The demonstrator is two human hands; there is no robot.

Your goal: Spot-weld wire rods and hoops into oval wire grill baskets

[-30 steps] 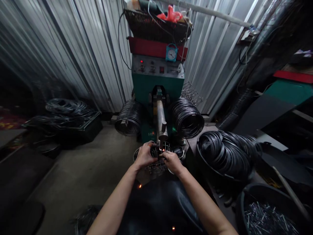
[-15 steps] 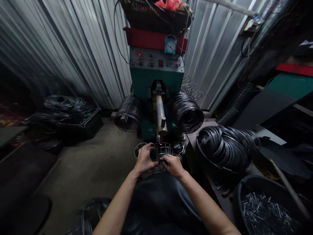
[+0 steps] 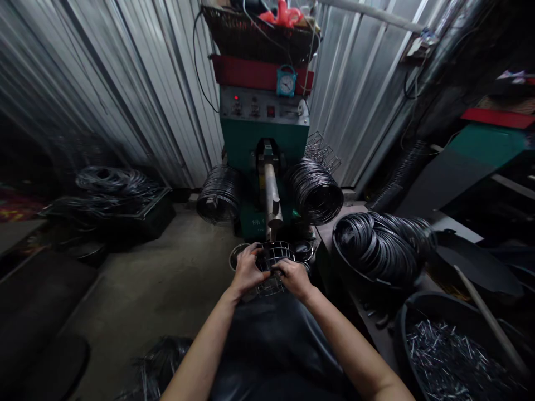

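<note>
A small round wire basket (image 3: 279, 254) is held below the metal arm (image 3: 272, 195) of a green machine (image 3: 265, 133). My left hand (image 3: 247, 271) grips the basket's left side, fingers over the top and thumb toward the middle. On the near right side, my right hand (image 3: 293, 276) is closed, its fingertips pinched at the basket's wires beside my left thumb. Whether a small piece of wire is between those fingertips is too small to tell. The arm's tip is right at the basket's far rim.
Wire-ring coils hang left (image 3: 219, 195) and right (image 3: 316, 191) of the machine arm. At the right are a tub of wire rings (image 3: 378, 248) and a bin of short metal pieces (image 3: 455, 356). More wire coils (image 3: 112, 181) lie at the left.
The view has shifted slightly, so the machine and right-hand tubs appear a little further left. Both hands keep their hold on the basket, which looks slightly turned.
</note>
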